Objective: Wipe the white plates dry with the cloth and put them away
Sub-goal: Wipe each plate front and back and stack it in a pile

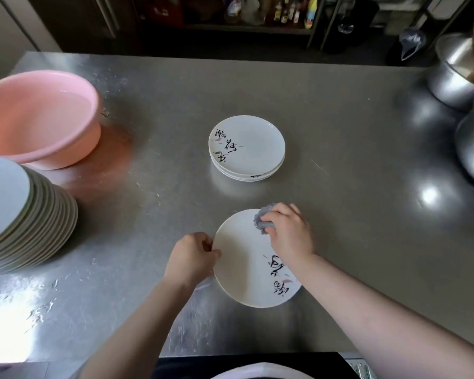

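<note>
A white plate with black brush lettering is near the front middle of the steel table. My left hand grips its left rim. My right hand holds a bunched grey cloth and presses it on the plate's far edge. A short stack of the same white plates sits farther back at the centre of the table. A tall stack of plates stands at the left edge.
A pink plastic basin sits at the back left on the steel table. Metal bowls and pots crowd the right edge. Water smears mark the front left of the table. Dark shelving with bottles runs behind the table.
</note>
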{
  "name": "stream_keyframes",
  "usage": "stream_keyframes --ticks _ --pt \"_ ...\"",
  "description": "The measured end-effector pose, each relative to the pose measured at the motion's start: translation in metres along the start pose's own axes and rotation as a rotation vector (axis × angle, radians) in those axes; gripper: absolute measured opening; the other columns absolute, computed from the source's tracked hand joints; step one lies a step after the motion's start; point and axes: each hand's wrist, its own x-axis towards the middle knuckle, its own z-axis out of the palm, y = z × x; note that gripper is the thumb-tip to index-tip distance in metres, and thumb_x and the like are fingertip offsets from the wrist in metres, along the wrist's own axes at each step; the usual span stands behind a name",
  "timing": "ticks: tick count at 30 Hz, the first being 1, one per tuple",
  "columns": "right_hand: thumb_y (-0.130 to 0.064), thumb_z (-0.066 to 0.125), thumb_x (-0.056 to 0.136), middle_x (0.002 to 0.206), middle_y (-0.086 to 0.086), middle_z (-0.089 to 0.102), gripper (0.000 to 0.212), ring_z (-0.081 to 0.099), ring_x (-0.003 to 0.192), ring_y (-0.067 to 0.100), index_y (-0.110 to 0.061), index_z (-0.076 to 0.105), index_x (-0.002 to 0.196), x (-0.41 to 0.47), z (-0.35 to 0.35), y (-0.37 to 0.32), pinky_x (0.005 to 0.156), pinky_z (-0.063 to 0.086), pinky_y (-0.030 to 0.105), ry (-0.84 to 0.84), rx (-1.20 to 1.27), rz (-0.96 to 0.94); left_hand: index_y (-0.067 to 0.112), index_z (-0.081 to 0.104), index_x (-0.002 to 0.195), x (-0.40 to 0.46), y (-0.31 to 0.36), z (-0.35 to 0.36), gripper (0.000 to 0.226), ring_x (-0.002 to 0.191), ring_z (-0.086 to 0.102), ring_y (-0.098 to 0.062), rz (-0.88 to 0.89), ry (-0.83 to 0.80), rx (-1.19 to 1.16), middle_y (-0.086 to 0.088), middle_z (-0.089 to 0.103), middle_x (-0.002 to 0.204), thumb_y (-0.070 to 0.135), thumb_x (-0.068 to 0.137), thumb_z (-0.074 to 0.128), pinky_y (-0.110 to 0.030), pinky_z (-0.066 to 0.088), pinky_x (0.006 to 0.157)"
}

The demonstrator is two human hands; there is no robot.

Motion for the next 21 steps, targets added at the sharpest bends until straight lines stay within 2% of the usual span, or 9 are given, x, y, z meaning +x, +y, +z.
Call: stream_keyframes --ticks 2,5,8,10,11,13,16,18,21 --pt "-0.006 0.066 0.08 0.108 -0.007 0.063 0.026 0.051 0.104 0.02 -0.023 0.073 0.098 0.003 0.004 -0.01 0.073 0.046 0.031 -0.037 0.053 -0.032 0.019 0.068 0.085 0.012 0.013 -0.005 0.007 0.081 0.067 -0.022 0.067 0.053 0.105 0.004 0.069 0.077 0.022 0.078 0.07 -0.029 0.052 0.073" --pt "-0.004 0.064 0.079 0.107 -0.007 0.064 0.027 0.051 0.101 0.022 -0.022 0.074 0.097 0.004 0.012 -0.02 0.075 0.049 0.033 -0.079 0.097 -0.122 0.014 0.072 0.102 0.037 0.033 -0.005 0.02 0.095 0.065 -0.025 0.156 0.063 0.1 -0.004 0.072 0.095 0.021 0.083 0.071 -0.03 0.05 0.083" --pt "-0.004 0.068 0.076 0.105 -0.009 0.065 0.027 0.052 0.098 0.02 -0.022 0.074 0.095 0.005 0.012 -0.019 0.074 0.047 0.027 -0.086 0.083 -0.14 0.009 0.073 0.094 0.045 0.038 0.003 0.012 0.093 0.064 -0.03 0.135 -0.019 0.119 -0.01 0.07 0.091 0.017 0.085 0.07 -0.029 0.046 0.074" --pt "-0.003 0.072 0.069 0.104 -0.012 0.065 0.031 0.053 0.097 0.016 -0.025 0.075 0.092 0.005 0.007 -0.012 0.067 0.037 0.016 -0.052 0.047 -0.102 0.007 0.073 0.089 0.04 0.031 0.002 0.01 0.087 0.063 -0.03 0.099 0.027 0.104 -0.011 0.07 0.087 0.015 0.084 0.069 -0.029 0.045 0.07" --pt "-0.002 0.072 0.069 0.104 -0.013 0.064 0.032 0.052 0.098 0.016 -0.025 0.074 0.092 0.004 0.004 -0.007 0.065 0.034 0.016 -0.028 0.021 -0.07 0.007 0.072 0.086 0.036 0.025 0.001 0.008 0.084 0.063 -0.031 0.083 0.07 0.09 -0.011 0.069 0.084 0.014 0.083 0.068 -0.03 0.046 0.069" --pt "-0.004 0.069 0.074 0.106 -0.013 0.062 0.032 0.051 0.102 0.016 -0.026 0.072 0.096 0.001 0.0 0.003 0.063 0.04 0.022 -0.012 -0.059 -0.022 0.01 0.068 0.079 0.025 0.011 0.002 0.005 0.078 0.062 -0.031 0.04 0.112 0.072 -0.008 0.067 0.075 0.013 0.082 0.067 -0.031 0.046 0.066" --pt "-0.005 0.066 0.078 0.109 -0.012 0.061 0.031 0.05 0.105 0.018 -0.026 0.071 0.101 -0.002 -0.002 0.005 0.07 0.05 0.031 -0.049 -0.072 -0.006 0.016 0.054 0.063 0.006 0.007 0.006 0.017 0.071 0.058 -0.031 0.086 -0.018 0.236 0.0 0.055 0.062 0.016 0.077 0.063 -0.03 0.041 0.058" --pt "-0.005 0.064 0.079 0.109 -0.01 0.063 0.029 0.052 0.102 0.02 -0.023 0.073 0.099 0.001 0.001 -0.003 0.072 0.048 0.03 -0.052 -0.035 -0.058 0.015 0.057 0.068 0.011 0.018 0.003 0.011 0.073 0.059 -0.028 0.111 -0.05 0.386 0.003 0.057 0.066 0.024 0.073 0.062 -0.026 0.04 0.059" --pt "0.0 0.068 0.072 0.099 -0.001 0.068 0.025 0.058 0.094 0.028 -0.018 0.075 0.089 0.002 0.005 -0.016 0.071 0.048 0.032 -0.034 0.032 -0.187 0.019 0.066 0.085 0.031 0.039 -0.001 0.01 0.084 0.065 -0.028 0.127 -0.032 0.336 -0.002 0.068 0.086 0.026 0.078 0.063 -0.027 0.048 0.066"
